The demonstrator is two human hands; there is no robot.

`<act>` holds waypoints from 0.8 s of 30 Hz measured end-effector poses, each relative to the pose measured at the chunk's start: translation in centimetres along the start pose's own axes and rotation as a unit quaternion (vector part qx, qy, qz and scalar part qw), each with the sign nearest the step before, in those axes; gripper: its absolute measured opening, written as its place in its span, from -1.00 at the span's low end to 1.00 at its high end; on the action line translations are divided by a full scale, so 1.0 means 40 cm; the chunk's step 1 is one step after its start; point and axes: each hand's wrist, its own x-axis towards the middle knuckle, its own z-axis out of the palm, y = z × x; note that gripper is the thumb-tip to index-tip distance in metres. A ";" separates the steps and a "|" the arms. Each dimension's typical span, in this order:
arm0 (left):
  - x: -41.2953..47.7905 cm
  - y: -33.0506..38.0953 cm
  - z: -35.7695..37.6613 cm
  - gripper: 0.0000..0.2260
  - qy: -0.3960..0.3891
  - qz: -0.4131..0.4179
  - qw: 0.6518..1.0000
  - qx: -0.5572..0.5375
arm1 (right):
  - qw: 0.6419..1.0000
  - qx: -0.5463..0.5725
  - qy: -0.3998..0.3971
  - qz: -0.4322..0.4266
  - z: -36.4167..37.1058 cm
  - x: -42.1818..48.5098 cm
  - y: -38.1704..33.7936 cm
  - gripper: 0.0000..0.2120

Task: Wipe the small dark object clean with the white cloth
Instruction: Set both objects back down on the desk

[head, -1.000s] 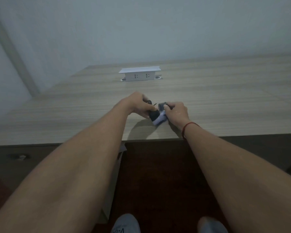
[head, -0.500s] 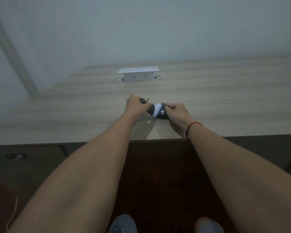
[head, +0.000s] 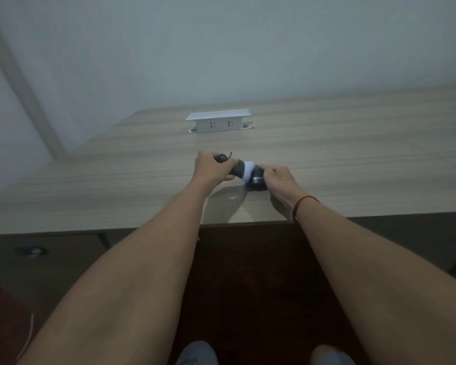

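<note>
Above the table point(head: 353, 159), both hands grip the dark object point(head: 257, 179) and white cloth point(head: 248, 170).

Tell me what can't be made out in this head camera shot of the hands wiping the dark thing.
Head view only:
- Small dark rounded object: its ends are covered by the left hand and right hand; overall shape unclear.
- Its white lettering: partly covered by the right hand.
- White cloth: only a bunched patch shows.
- White socket box: details too small and dim.
</note>
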 end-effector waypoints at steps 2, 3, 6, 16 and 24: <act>-0.004 -0.020 0.013 -0.78 0.012 0.002 0.999 0.049 | 1.000 -0.011 0.000 0.001 -0.001 0.000 -0.003 -0.66; -0.001 -0.029 0.019 -0.76 0.031 -0.005 0.997 0.077 | 1.000 -0.015 -0.001 0.001 -0.002 0.000 -0.002 -0.66; 0.006 -0.015 0.029 -0.83 0.078 -0.003 0.996 0.043 | 1.000 -0.012 -0.002 -0.002 -0.005 0.002 0.001 -0.66; 0.023 -0.037 0.008 -0.80 0.010 -0.045 0.997 0.055 | 1.000 -0.012 0.015 0.007 -0.007 0.013 0.008 -0.66; -0.008 -0.105 -0.015 -0.55 0.090 -0.041 0.972 0.214 | 0.995 -0.077 0.022 -0.066 0.016 -0.045 0.033 -0.50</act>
